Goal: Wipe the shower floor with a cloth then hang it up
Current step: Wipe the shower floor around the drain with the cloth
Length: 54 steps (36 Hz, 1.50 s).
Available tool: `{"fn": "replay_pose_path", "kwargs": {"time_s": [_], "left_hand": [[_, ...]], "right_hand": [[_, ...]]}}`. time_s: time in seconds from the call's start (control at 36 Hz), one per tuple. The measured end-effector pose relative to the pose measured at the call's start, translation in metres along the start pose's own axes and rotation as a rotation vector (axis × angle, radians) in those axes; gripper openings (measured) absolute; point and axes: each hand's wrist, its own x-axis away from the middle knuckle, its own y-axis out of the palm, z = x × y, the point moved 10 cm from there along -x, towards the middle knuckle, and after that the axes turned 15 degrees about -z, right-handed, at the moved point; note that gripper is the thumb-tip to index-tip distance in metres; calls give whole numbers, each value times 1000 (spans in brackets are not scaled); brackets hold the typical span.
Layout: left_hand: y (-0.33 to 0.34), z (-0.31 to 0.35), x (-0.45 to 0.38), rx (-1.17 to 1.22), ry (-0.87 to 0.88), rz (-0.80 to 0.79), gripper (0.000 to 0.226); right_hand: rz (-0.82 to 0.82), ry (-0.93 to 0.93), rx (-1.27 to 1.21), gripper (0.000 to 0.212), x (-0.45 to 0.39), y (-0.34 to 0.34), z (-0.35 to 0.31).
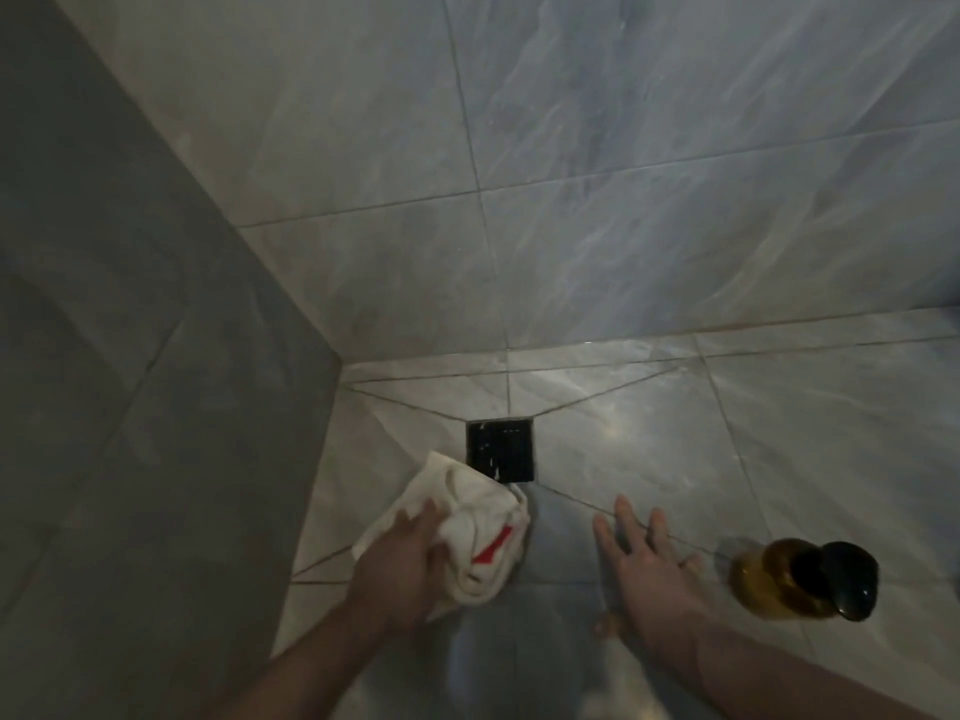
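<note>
— Cloth [467, 532] where?

— Bunched on the shower floor [649, 459], down left of centre, its far corner touching the near-left edge of the black square drain [500, 450]. White, with a red mark on the near side.

— Held how?

— Left hand [402, 569] on top of it, fingers curled into the folds, pressing down. Gripping rather than just resting, probably, though blur makes the fingertips hard to read.

— And the other?

— Right hand [644, 558] flat, fingers spread and straight, holding nothing. Well apart from the left, with bare tile between. Seems to brace on the floor; contact not certain from this angle.

— Long axis of the bundle?

— Runs from near-left up toward the drain, roughly along the left forearm. So a push forward would carry it over the drain; a sweep rightward would cross the open tile toward the right hand.

— Nearer hand for the wipe?

— Left, plainly; already on it.

— Anything in the way?

— Amber bottle [795, 576] with a dark cap, just right of the right hand. Worth clearing before a wide rightward stroke. Wall corner close on the left, so little room that way.

— Hanging spot?

— Not in view.
</note>
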Motion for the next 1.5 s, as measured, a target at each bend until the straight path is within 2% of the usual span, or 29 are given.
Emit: {"fn": "replay_pose_path", "kwargs": {"time_s": [0.17,0.28,0.39,0.56,0.67,0.83,0.94,1.03,1.11,1.25,1.44,1.5], "left_hand": [[1,-7,2,18,18,-10,93],[11,-13,24,-21,112,-47,83],[31,-29,62,-16,137,-21,58],[79,-51,108,-98,131,3,60],[82,-58,97,-188,100,69,59],[44,-41,62,-283,118,71,57],[28,-51,-2,-114,0,-83,74],[6,-41,-34,-19,-143,-51,60],[3,-31,-32,13,-210,-19,57],[0,-8,10,-93,-115,9,57],[52,39,51,-69,-52,-114,66],[57,53,47,-36,-74,-134,59]], "right_hand": [[16,-5,7,114,-2,1,-2],[27,-8,15,116,-6,4,-1],[30,-33,10,113,-6,3,1],[17,-31,-5,111,-4,3,3],[7,-18,1,110,0,3,2],[3,-14,5,112,2,1,-3],[16,-18,-4,112,2,1,-1],[30,-16,-10,113,0,2,0],[50,-17,-7,115,-2,3,2],[79,-40,-3,115,1,0,1],[36,-87,86,121,5,-11,5],[9,-118,91,118,8,-18,7]]}}
